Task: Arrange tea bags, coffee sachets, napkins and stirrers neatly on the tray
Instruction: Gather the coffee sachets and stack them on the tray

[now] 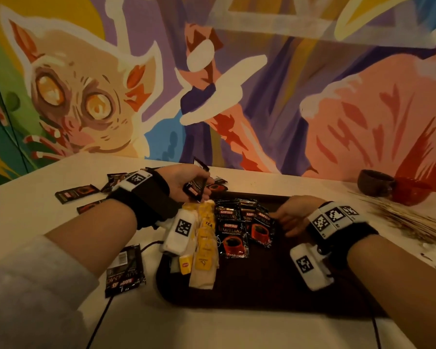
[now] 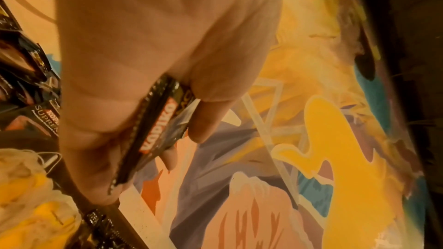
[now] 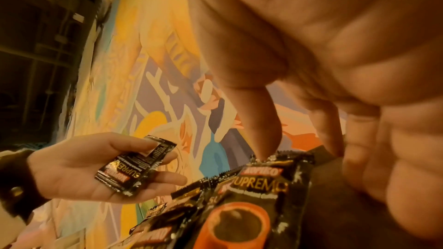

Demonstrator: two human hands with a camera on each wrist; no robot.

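Forearms: both reach in from the near edge of the counter (image 1: 61,323), each with a black wrist strap carrying white tagged blocks.
Left hand (image 1: 184,181): palm up above the far left corner of the tray (image 1: 262,293); its grip is clamped on one black coffee sachet (image 1: 195,188), thumb on top and fingers beneath, as the right wrist view shows plainly.
Held sachet: lifted clear of the tray, red-and-white lettering legible in the left wrist view (image 2: 155,132).
Right hand (image 1: 293,214): low over the tray's far right part, fingers loosely bent, one fingertip (image 3: 266,150) touching the top edge of the rightmost sachet of the row; the grip is apart, closed round nothing.
Sachet row (image 1: 244,227): several black sachets with red cup pictures, overlapping, on the middle of the tray toward its far edge.
Tea bags (image 1: 204,245): a yellow and cream pile on the tray's left side, just beside the sachet row, partly hidden by the left wrist block.
Loose sachets (image 1: 76,193): scattered on the counter left of the tray and behind the left hand; another one (image 1: 125,269) lies near the tray's near left corner.
Stirrers (image 1: 410,222): a bundle of thin pale sticks on the counter by its right edge.
Bowls: a dark bowl (image 1: 375,183) and a red bowl (image 1: 410,191) touching, at the far right corner.
Wall (image 1: 212,84): painted mural behind the counter.
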